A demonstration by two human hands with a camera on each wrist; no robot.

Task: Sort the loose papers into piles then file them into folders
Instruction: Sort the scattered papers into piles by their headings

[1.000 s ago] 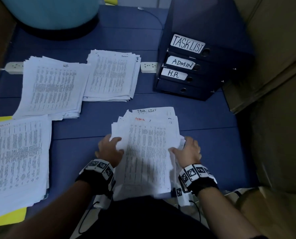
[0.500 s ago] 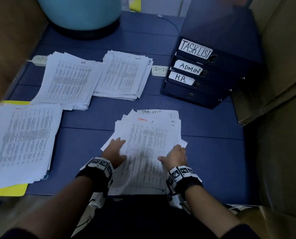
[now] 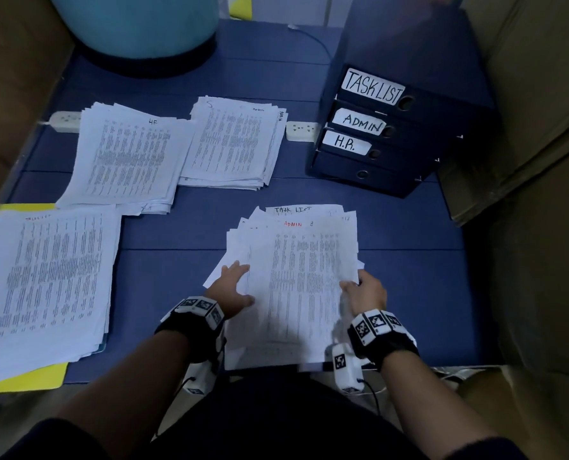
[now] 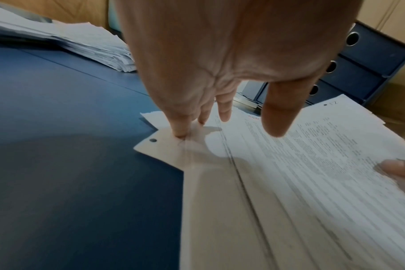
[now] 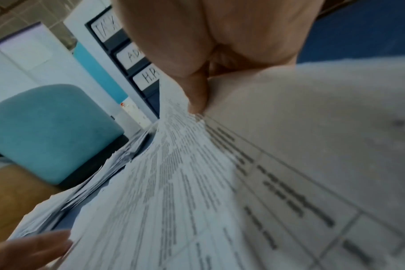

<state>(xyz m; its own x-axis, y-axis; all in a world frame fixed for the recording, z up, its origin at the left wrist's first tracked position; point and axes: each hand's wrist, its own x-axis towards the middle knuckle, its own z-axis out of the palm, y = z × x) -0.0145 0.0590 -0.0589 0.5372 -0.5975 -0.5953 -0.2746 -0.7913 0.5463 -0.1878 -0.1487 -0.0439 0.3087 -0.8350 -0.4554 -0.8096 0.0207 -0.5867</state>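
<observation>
The loose paper stack (image 3: 296,287) lies in front of me on the blue mat; its top sheet is marked ADMIN in red. My left hand (image 3: 240,277) rests on the stack's left edge with straight fingers (image 4: 180,127) pressing the lower sheets. My right hand (image 3: 356,283) pinches the top sheets (image 5: 289,127) at the right edge, thumb on top, and they curve upward. Sorted piles lie behind: one marked HR (image 3: 127,157), one marked ADMIN (image 3: 236,144), and a third (image 3: 47,280) at the left on a yellow folder (image 3: 21,380). Dark blue binders (image 3: 376,134) labelled TASK LIST, ADMIN and H.R. are stacked at the back right.
A teal round container (image 3: 137,24) stands at the back left. Two white power strips (image 3: 301,130) lie behind the piles. Cardboard (image 3: 542,127) lines the right side and the left wall. Bare blue mat (image 3: 177,260) shows between the piles and the loose stack.
My left hand's fingers have straightened onto the stack's left edge. The right hand came in over the sheet, then went back to the right edge and took hold of the top sheets.
</observation>
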